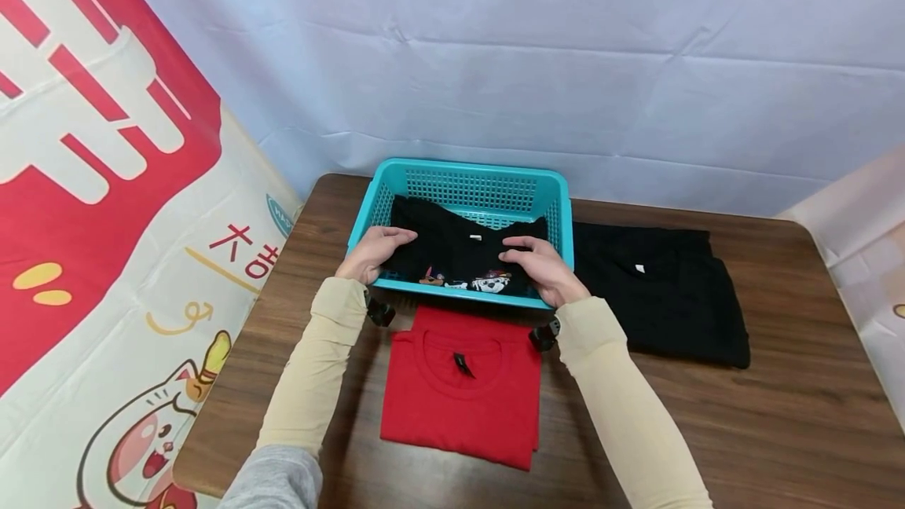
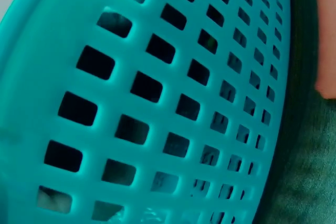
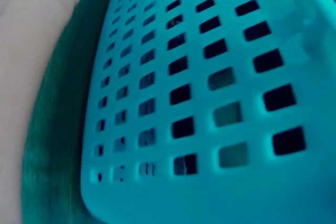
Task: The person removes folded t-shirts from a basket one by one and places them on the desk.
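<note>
A folded black T-shirt point(image 1: 452, 246) with a cartoon print near its front lies in a turquoise plastic basket point(image 1: 470, 171). My left hand point(image 1: 375, 254) reaches over the basket's front left corner and pinches the shirt's left side. At the opposite side, my right hand point(image 1: 544, 267) holds the shirt between thumb and fingers. The other fingertips are hidden. Both wrist views are filled by the basket's perforated front wall point(image 2: 173, 103), with dark cloth showing through the holes.
Just in front of the basket lies a folded red T-shirt point(image 1: 459, 399), between my forearms. A second folded black garment point(image 1: 665, 297) lies right of the basket on the wooden table point(image 1: 792, 320). Pale cloth point(image 1: 495, 45) hangs behind, and a printed banner point(image 1: 141, 258) at left.
</note>
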A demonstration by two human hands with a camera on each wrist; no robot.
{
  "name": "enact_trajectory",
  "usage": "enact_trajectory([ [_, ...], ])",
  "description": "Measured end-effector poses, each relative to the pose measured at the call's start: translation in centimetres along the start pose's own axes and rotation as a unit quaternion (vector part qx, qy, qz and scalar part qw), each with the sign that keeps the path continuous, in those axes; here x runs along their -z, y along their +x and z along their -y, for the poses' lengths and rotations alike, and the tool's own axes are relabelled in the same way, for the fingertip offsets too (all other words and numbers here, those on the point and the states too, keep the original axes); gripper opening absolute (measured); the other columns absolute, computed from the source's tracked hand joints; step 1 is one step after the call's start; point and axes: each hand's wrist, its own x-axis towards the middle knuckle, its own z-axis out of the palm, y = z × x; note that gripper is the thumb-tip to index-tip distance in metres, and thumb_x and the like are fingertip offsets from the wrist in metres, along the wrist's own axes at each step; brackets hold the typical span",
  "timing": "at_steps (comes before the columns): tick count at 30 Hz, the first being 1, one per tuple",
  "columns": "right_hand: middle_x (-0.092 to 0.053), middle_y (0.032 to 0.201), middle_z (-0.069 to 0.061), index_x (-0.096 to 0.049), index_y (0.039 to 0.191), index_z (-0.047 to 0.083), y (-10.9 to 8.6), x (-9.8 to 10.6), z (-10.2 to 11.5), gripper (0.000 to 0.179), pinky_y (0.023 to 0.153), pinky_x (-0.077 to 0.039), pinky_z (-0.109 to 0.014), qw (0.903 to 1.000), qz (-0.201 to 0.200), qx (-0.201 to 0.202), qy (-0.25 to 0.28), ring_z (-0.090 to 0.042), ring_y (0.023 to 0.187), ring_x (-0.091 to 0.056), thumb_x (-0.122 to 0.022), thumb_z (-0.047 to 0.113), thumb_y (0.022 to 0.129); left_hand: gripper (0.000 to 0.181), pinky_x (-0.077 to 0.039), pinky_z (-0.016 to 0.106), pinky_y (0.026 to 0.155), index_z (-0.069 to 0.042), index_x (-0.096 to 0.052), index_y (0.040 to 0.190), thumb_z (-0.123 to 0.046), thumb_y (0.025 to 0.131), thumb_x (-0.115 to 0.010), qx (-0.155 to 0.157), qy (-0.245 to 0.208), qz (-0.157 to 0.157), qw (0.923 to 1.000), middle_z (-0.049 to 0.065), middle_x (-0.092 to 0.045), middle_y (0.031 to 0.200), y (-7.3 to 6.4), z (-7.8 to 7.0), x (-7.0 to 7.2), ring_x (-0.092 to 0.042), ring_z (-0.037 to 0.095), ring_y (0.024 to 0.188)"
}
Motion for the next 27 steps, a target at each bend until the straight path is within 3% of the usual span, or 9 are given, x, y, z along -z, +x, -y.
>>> enact_trajectory([
  [1,-0.034,0.15,-0.011,-0.039,0.145,0.008,0.02,-0.05,-0.03,0.053,0.099,-0.043,-0.037,1.0,-0.006,0.004,0.001,-0.021,0.116,-0.048,-0.056,0.018,0.096,0.036,-0.041,0.029,0.087,-0.012,-0.059,0.133,-0.025,0.101,-0.049,0.0,-0.004,-0.002,1.0,0.004,-0.042,0.15,0.0,-0.03,-0.05,-0.026,0.022,0.145],
  [6,-0.035,0.151,-0.01,-0.046,0.141,0.009,0.14,-0.19,-0.1,0.049,0.109,-0.037,-0.046,0.9988,-0.037,0.03,0.001,-0.031,0.131,-0.042,-0.058,0.023,0.096,0.034,-0.041,0.035,0.1,-0.01,-0.059,0.132,-0.019,0.1,-0.053,-0.006,-0.032,-0.009,0.9994,0.005,-0.038,0.152,0.05,-0.09,-0.07,-0.03,0.024,0.142],
  [7,-0.036,0.15,-0.009,-0.048,0.14,0.009,0.15,-0.21,-0.09,0.048,0.108,-0.038,-0.047,0.9984,-0.046,0.032,-0.003,-0.031,0.13,-0.042,-0.059,0.025,0.096,0.035,-0.043,0.033,0.095,-0.01,-0.058,0.133,-0.018,0.1,-0.052,-0.005,-0.035,-0.009,0.9993,0.005,-0.037,0.152,0.07,-0.09,-0.04,-0.033,0.022,0.138],
  [10,-0.035,0.151,-0.007,-0.051,0.136,0.009,0.11,-0.2,-0.06,0.047,0.106,-0.039,-0.045,0.9968,-0.068,0.037,-0.021,-0.027,0.129,-0.039,-0.063,0.025,0.094,0.038,-0.039,0.028,0.061,-0.014,-0.054,0.137,-0.015,0.1,-0.05,0.002,-0.039,-0.003,0.9992,0.008,-0.041,0.149,0.14,-0.09,0.12,-0.054,0.016,0.094],
  [12,-0.034,0.151,-0.008,-0.052,0.135,0.008,0.1,-0.18,-0.05,0.046,0.104,-0.04,-0.045,0.9963,-0.074,0.039,-0.021,-0.028,0.128,-0.039,-0.064,0.022,0.093,0.039,-0.023,0.028,0.048,-0.018,-0.053,0.138,-0.013,0.1,-0.048,0.009,-0.036,0.006,0.9993,0.009,-0.046,0.144,0.17,-0.07,0.27,-0.04,0.011,0.059],
  [14,-0.032,0.152,-0.008,-0.052,0.135,0.008,0.09,-0.13,-0.02,0.045,0.102,-0.041,-0.044,0.9962,-0.072,0.043,-0.022,-0.029,0.127,-0.038,-0.063,0.017,0.093,0.04,-0.015,0.028,0.042,-0.022,-0.053,0.138,-0.011,0.1,-0.046,0.014,-0.025,0.016,0.9995,0.01,-0.05,0.141,0.1,-0.12,0.43,-0.019,0.014,0.044],
  [19,-0.025,0.156,-0.006,-0.049,0.137,0.009,-0.07,0.02,0.06,0.045,0.096,-0.043,-0.037,0.9969,-0.059,0.05,-0.015,-0.028,0.126,-0.035,-0.059,0.007,0.093,0.041,-0.017,0.026,0.039,-0.028,-0.056,0.134,-0.011,0.099,-0.044,0.024,0.021,0.036,0.9988,0.009,-0.042,0.147,-0.45,-0.59,0.46,-0.012,0.013,0.044],
  [23,-0.025,0.156,-0.006,-0.05,0.137,0.009,-0.17,0.03,-0.05,0.045,0.103,-0.041,-0.043,0.9971,-0.048,0.058,-0.013,-0.029,0.13,-0.034,-0.057,0.003,0.093,0.04,-0.018,0.027,0.04,-0.03,-0.059,0.13,-0.013,0.097,-0.044,0.027,0.048,0.04,0.9977,0.009,-0.034,0.152,-0.04,-0.26,0.42,-0.01,0.016,0.048],
  [27,-0.023,0.157,-0.008,-0.049,0.138,0.007,-0.23,0.03,-0.21,0.045,0.112,-0.033,-0.048,0.9971,-0.036,0.064,-0.021,-0.03,0.137,-0.027,-0.056,0.001,0.094,0.044,-0.02,0.026,0.041,-0.03,-0.058,0.131,-0.009,0.097,-0.041,0.019,0.05,0.042,0.9977,0.01,-0.037,0.149,0.06,-0.13,0.36,-0.021,0.016,0.056],
])
